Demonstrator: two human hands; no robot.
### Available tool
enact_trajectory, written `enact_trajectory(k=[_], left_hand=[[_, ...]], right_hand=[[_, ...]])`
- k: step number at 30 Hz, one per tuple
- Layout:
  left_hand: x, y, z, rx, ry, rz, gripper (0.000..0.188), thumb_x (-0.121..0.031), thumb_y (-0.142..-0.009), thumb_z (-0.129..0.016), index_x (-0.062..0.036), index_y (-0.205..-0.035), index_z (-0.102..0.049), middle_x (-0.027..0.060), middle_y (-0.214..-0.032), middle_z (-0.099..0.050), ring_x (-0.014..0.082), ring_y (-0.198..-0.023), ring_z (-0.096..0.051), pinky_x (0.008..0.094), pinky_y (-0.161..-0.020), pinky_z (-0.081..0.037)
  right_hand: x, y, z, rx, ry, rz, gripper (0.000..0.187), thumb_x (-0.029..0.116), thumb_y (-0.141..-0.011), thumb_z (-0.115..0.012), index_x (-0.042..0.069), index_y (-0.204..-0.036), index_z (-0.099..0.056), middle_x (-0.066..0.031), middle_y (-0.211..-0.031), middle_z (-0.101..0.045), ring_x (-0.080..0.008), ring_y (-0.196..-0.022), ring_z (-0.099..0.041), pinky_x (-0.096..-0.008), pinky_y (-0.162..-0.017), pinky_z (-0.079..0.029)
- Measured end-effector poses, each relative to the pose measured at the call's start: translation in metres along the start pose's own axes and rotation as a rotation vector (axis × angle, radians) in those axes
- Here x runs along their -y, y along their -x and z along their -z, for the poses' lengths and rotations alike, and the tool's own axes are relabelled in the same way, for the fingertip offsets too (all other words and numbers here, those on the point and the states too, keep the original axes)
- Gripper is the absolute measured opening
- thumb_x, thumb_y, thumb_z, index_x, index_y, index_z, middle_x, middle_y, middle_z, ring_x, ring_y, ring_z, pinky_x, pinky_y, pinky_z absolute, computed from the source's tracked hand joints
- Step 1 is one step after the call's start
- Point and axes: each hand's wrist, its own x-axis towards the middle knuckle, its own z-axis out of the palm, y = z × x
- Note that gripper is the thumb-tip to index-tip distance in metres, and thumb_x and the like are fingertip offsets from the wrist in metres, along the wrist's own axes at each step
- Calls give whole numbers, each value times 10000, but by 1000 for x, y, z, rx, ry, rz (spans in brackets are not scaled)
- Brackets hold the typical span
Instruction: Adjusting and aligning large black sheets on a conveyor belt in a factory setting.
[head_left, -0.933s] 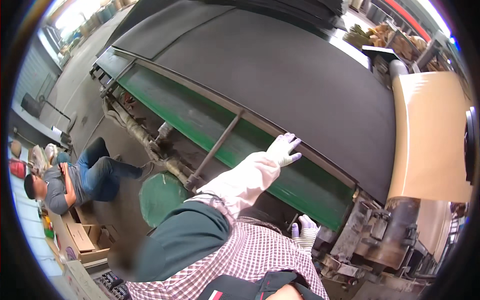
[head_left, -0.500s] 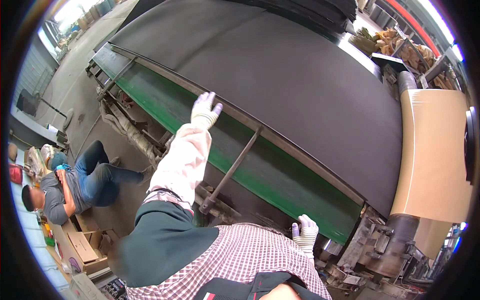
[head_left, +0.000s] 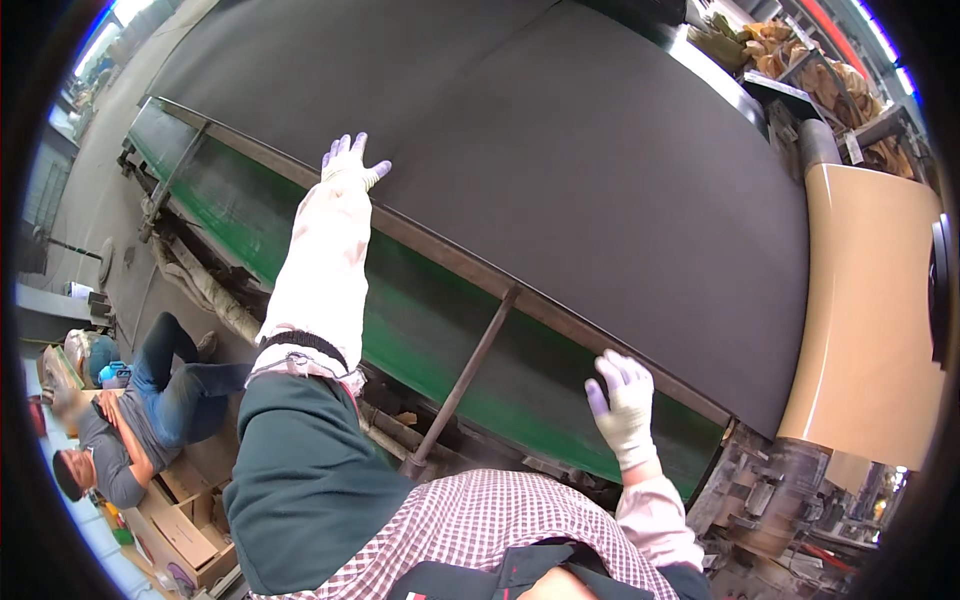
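Note:
A wide dark grey sheet (head_left: 600,190) spreads across the machine before me, its near side running along a metal rail (head_left: 450,252). My left hand (head_left: 352,165), in a white glove with purplish fingertips, reaches over the rail at the sheet's edge. Its fingers are spread and hold nothing; whether they touch the sheet I cannot tell. In a matching glove, my right hand (head_left: 624,405) hovers over the green belt-like surface (head_left: 560,400) below the rail. Its fingers are extended, thumb apart, with nothing in them.
On the right stands a large tan roll (head_left: 865,310) on a metal shaft (head_left: 790,490). A slanted metal bar (head_left: 465,380) joins the rail close to my body. At the lower left a person (head_left: 130,440) sits beside a cardboard box (head_left: 185,535). Crumpled brown material (head_left: 775,50) lies at the far right.
My left hand has moved farther out and leftward, to the sheet's edge. My right hand has risen from beside my body to over the green surface. The view has shifted somewhat.

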Motion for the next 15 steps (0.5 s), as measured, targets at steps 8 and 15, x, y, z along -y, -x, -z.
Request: enact_trajectory(k=[8,15], left_hand=[[-96,71,21,146,-65,-120,1072,-732,-670,-766,-99,-1474,-445,172,-1422,-499,350,-1329,-467,497,-1074,-433],[-107,63,4,197,243,-227,996,-746,-736,-695,-128,-1480,-455,200,-1535,-399,375,-1436,-356,516,-1163,-326]], right_hand=[[26,-190,-79,-28,-179,206,429,214,-832,-732,74,-1224,-627,-162,-1273,-625,-359,-1151,-600,-475,-1002,-463],[19,-224,-151,37,-193,31,573,280,-813,-759,125,-1337,-587,-213,-1417,-529,-433,-1233,-539,-516,-1033,-452]])
